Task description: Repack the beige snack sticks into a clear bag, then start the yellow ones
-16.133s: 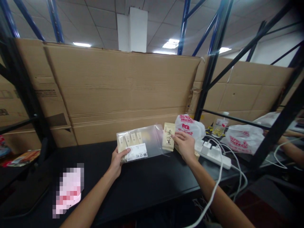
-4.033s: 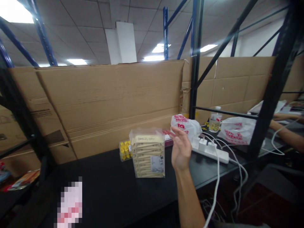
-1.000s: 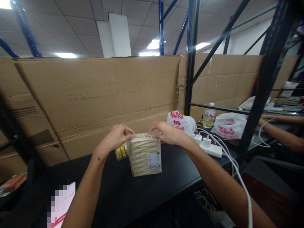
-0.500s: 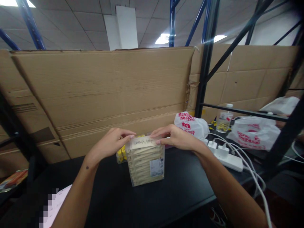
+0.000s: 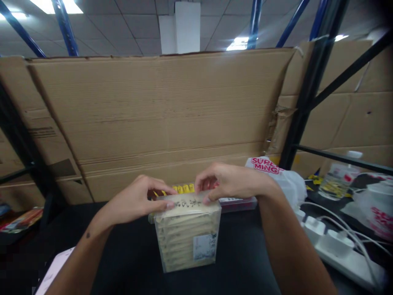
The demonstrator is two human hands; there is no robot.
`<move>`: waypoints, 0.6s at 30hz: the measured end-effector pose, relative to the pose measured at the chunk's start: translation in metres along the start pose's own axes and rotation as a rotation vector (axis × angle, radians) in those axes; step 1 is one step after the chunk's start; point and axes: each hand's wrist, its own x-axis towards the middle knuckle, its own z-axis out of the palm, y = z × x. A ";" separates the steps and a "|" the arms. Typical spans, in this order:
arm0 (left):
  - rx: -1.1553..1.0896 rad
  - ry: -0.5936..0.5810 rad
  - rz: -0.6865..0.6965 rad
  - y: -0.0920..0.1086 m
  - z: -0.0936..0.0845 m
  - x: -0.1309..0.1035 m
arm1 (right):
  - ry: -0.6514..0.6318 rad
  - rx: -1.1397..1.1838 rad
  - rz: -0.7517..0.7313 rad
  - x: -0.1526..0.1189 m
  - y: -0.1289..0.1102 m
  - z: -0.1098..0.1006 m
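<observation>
A clear plastic box [image 5: 178, 241] stands upright on the black tabletop [image 5: 242, 254], filled with stacked beige packets. Dark handwritten characters mark its pale top, and a white label is on its front, low on the right. My left hand [image 5: 135, 203] grips the top's left side, thumb on top and fingers toward the back. At the top's right side is my right hand [image 5: 230, 180], its thumb pressed down and fingers curled over the rear edge. Behind the box, yellow wrapped pieces [image 5: 184, 188] show between my hands. A flat clear case [image 5: 239, 205] lies behind it to the right, partly hidden.
Cardboard sheets [image 5: 162, 110] wall off the back. A dark rack post [image 5: 310, 90] rises on the right. Near it are a white plastic bag [image 5: 287, 182], a clear bottle [image 5: 339, 180] and a white power strip [image 5: 346, 258] with cables. A pale pink flat item [image 5: 57, 266] lies lower left.
The view has shifted left and closer, so the box looks larger and lower. My right fingers have curled in at the top's rear edge, and my left thumb lies further onto the top.
</observation>
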 end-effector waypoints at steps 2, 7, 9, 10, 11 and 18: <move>0.060 0.001 0.010 0.004 -0.001 -0.001 | 0.013 0.054 -0.036 0.000 0.007 0.002; 0.178 0.036 0.008 0.013 0.001 -0.001 | -0.001 0.154 -0.086 0.004 0.022 0.005; 0.216 0.051 0.009 0.015 0.002 -0.001 | 0.011 0.122 -0.081 0.004 0.023 0.005; 0.235 0.052 0.011 0.016 0.002 -0.001 | 0.018 0.101 -0.076 0.003 0.022 0.004; 0.252 0.051 0.015 0.017 0.003 -0.001 | 0.027 0.080 -0.073 0.003 0.021 0.004; 0.325 0.020 0.050 0.020 0.005 -0.004 | 0.090 -0.040 -0.106 -0.003 0.010 0.005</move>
